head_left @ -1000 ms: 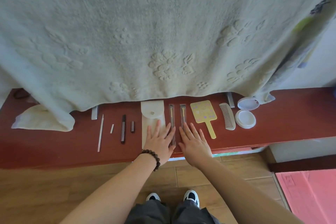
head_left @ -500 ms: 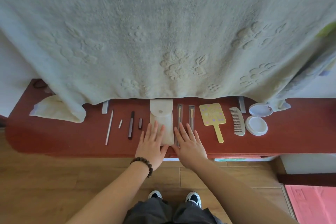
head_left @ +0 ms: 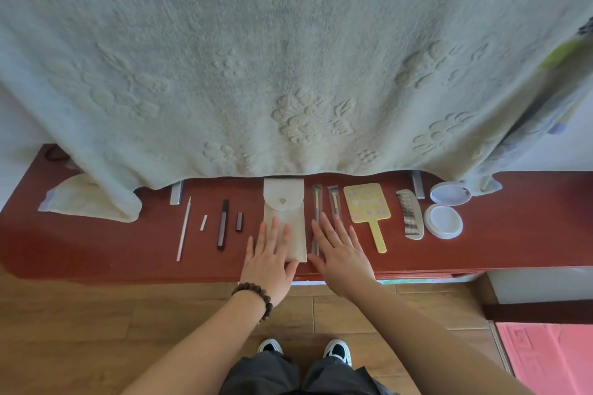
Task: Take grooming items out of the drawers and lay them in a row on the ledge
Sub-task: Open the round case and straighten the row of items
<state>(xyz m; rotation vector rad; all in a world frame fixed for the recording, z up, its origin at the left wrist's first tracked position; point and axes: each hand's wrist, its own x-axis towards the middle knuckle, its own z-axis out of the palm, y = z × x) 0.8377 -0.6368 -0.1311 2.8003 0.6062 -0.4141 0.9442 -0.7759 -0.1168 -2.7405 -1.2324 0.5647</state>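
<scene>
Grooming items lie in a row on the red-brown ledge point(head_left: 96, 253). From the left: a thin white stick point(head_left: 183, 228), a small white piece point(head_left: 203, 222), a dark pencil point(head_left: 222, 224) with its cap point(head_left: 238, 221), a beige snap pouch point(head_left: 283, 205), two wrapped brushes point(head_left: 316, 202) point(head_left: 333, 199), a yellow hand mirror point(head_left: 367, 204), a grey comb point(head_left: 410, 213) and an opened white round case point(head_left: 444, 212). My left hand point(head_left: 271, 261) lies flat with straight fingers on the pouch's lower part. My right hand point(head_left: 341, 255) lies flat over the lower ends of the brushes.
A large pale embossed towel point(head_left: 288, 58) hangs over the back of the ledge and hides its far side. A folded cloth point(head_left: 86, 199) sits at the left end. A pink mat point(head_left: 552, 359) lies on the wooden floor at the right, my shoes point(head_left: 305, 349) below.
My hands have slid slightly toward me along the pouch and brushes. The view shifted a little to the left and back. The items stay in place.
</scene>
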